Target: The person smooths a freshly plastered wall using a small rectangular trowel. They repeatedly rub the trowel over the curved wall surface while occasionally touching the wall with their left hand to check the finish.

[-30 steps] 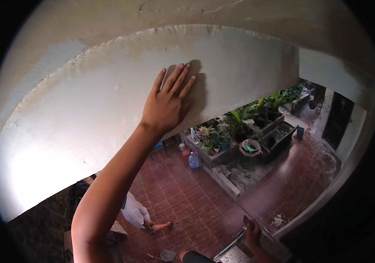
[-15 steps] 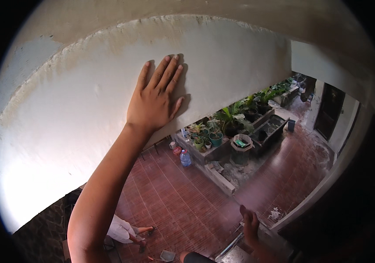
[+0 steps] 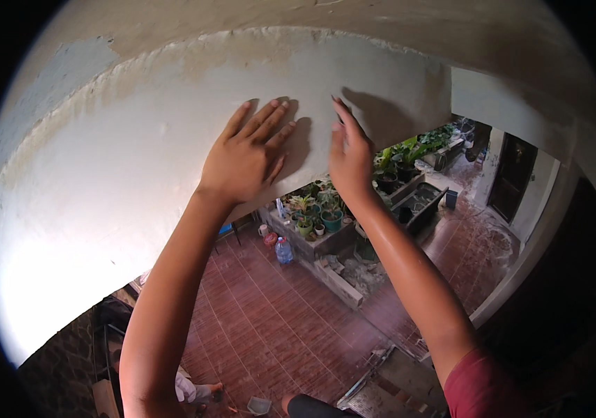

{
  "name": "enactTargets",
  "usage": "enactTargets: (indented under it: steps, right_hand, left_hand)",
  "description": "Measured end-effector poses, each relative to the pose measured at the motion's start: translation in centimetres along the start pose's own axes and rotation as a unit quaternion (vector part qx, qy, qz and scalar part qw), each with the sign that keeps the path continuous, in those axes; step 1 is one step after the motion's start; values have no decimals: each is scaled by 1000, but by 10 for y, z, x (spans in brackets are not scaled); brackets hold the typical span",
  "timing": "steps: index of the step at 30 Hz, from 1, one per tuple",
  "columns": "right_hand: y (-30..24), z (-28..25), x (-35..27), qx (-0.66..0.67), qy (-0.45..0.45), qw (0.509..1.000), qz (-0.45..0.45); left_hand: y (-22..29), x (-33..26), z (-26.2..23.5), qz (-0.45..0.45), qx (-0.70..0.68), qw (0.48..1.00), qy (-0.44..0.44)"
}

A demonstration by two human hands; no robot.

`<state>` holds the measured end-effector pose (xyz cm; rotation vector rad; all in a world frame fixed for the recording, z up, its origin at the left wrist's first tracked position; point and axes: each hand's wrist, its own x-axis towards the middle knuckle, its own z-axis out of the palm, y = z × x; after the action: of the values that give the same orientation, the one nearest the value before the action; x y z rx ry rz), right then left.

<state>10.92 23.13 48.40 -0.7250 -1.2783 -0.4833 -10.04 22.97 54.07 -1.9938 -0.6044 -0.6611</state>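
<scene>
My left hand (image 3: 241, 155) lies against the pale plastered face of a beam (image 3: 151, 139), its fingers stretched out and slightly spread. To its right, my right hand (image 3: 351, 155) is raised close to the same surface and seen edge-on, casting a shadow on it. The right fingers point up, with the thumb bent toward them. A thin dark edge shows between thumb and fingers, too small to name. Brownish stains and a rough seam run along the beam's upper edge, where it meets the ceiling (image 3: 256, 15).
Far below lies a red tiled floor (image 3: 256, 306). Potted plants (image 3: 331, 217) stand on a raised planter beside a dark trough (image 3: 423, 202). A water bottle (image 3: 283, 251) stands nearby. A person in white clothing (image 3: 188, 389) is at lower left; a dark door (image 3: 514, 177) is at right.
My right hand has come up from low at the right to beside the beam, a small dark reddish thing having shown in it before. My left hand stays on the beam, fingers slightly more bent.
</scene>
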Motion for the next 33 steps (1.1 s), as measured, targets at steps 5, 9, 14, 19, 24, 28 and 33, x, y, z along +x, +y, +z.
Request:
enactTargets:
  steps: [5,9,14,19,24,28,33]
  right_hand:
    - [-16,47,-13,28,-39,997,-64]
    - [-13,65,-37,-27,-61,994,-89]
    - [-7,74,-17,-31,-62,994,-84]
    - [-15,69,-21,-70,-70,991,-93]
    - [-20,78,-22,-71,-79,989,-100]
    - [-25,85,-11,-73,-34,992,-93]
    - [-41,81,-31,-105,-101,989,-24]
  left_hand:
    - [-22,-50,-39,-132,14,990,50]
    - [-57,-77,-59,-197,206,958,-13]
    - [-58,-90,-52,-185,199,962,26]
    - [-57,-88,-57,-190,185,963,39]
    - [-56,-87,-60,-196,178,964,34]
    - [-56,-89,-56,-199,183,962,29]
    - [-58,-90,-57,-198,179,964,22]
